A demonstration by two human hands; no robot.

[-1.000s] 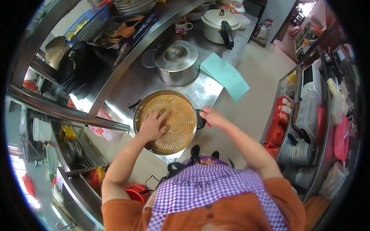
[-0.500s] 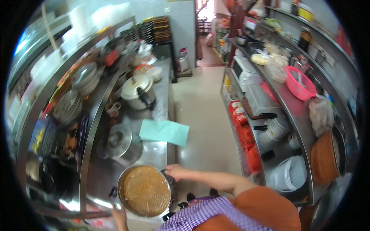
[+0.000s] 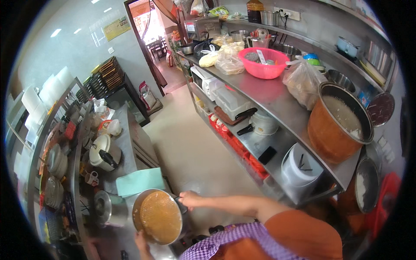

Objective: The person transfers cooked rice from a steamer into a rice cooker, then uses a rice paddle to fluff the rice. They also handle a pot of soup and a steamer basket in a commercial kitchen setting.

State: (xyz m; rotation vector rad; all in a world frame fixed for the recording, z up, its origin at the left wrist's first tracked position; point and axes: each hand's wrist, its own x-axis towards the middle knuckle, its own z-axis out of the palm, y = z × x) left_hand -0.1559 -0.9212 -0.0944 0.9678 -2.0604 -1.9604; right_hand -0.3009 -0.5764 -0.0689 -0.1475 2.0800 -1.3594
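A round steel pot [image 3: 158,216] full of an orange-brown mass sits tilted at the near end of the left steel counter [image 3: 130,143]. My right hand [image 3: 189,199] grips the pot's far-right handle. My left hand [image 3: 142,240] holds its near rim from below, only partly in view. Both arms come in from the lower edge, with orange sleeves and a purple checked apron [image 3: 225,242].
Beside the pot lie a green cloth [image 3: 139,181], a lidded steel pot [image 3: 105,208] and a white rice cooker [image 3: 104,155]. Across the aisle a steel shelf unit holds a large orange pot [image 3: 338,123], a pink basin [image 3: 265,62], bags and a white bucket [image 3: 299,167]. A doorway [image 3: 147,26] opens ahead.
The view has swung up and right from the counter to the aisle and right shelves. My left hand moved from the pot's contents to its near rim; my right hand stays on the handle.
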